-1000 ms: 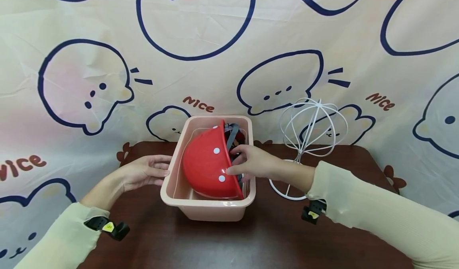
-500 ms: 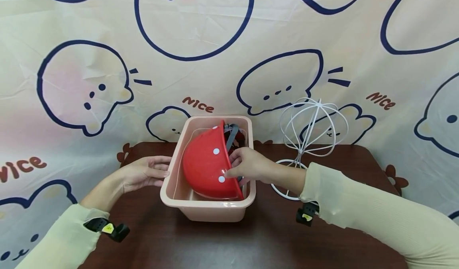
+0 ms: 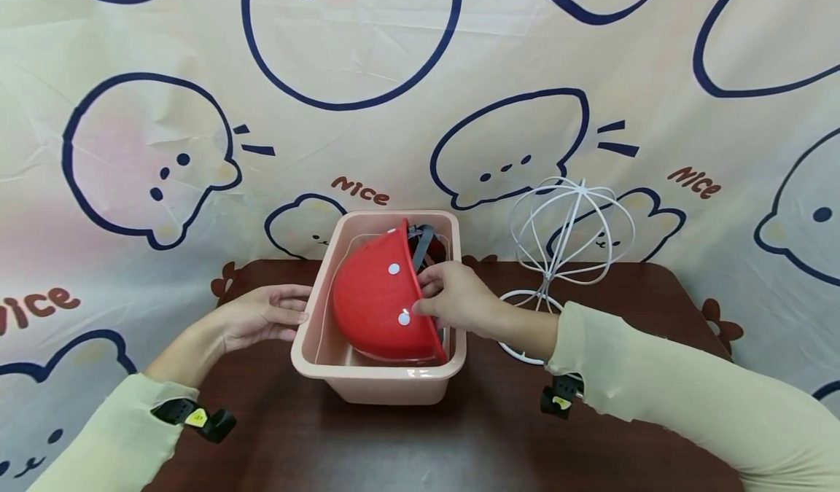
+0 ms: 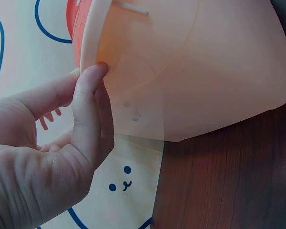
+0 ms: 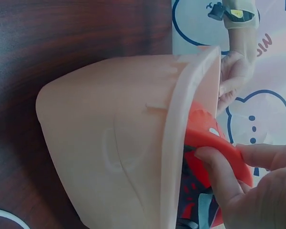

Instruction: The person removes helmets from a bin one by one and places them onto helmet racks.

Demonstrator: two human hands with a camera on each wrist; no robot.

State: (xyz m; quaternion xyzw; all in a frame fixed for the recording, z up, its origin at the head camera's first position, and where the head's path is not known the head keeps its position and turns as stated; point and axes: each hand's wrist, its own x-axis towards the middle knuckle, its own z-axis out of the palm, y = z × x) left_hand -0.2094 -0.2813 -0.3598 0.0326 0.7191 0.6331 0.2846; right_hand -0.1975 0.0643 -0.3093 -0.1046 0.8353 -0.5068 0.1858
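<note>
A red helmet [image 3: 374,299] with white dots lies on its side inside a pink plastic bin [image 3: 383,372], its open side and grey strap facing right. My right hand [image 3: 462,299] pinches the helmet's rim; in the right wrist view thumb and fingers [image 5: 229,167] lie on either side of the red rim [image 5: 214,140]. At the bin's left edge, my left hand [image 3: 259,318] holds the rim, and the left wrist view shows its thumb and fingers [image 4: 93,90] pinching the pale rim [image 4: 93,38]. The lower part of the helmet is hidden in the bin.
A white wire stand [image 3: 545,273] with a round cage top stands right of the bin, behind my right forearm. The dark brown table [image 3: 420,448] carries both. A patterned cloth [image 3: 367,142] hangs behind the table.
My right hand has shifted a little left along the helmet's rim and now pinches it. The helmet has tilted up very slightly. My left hand stays on the bin's rim.
</note>
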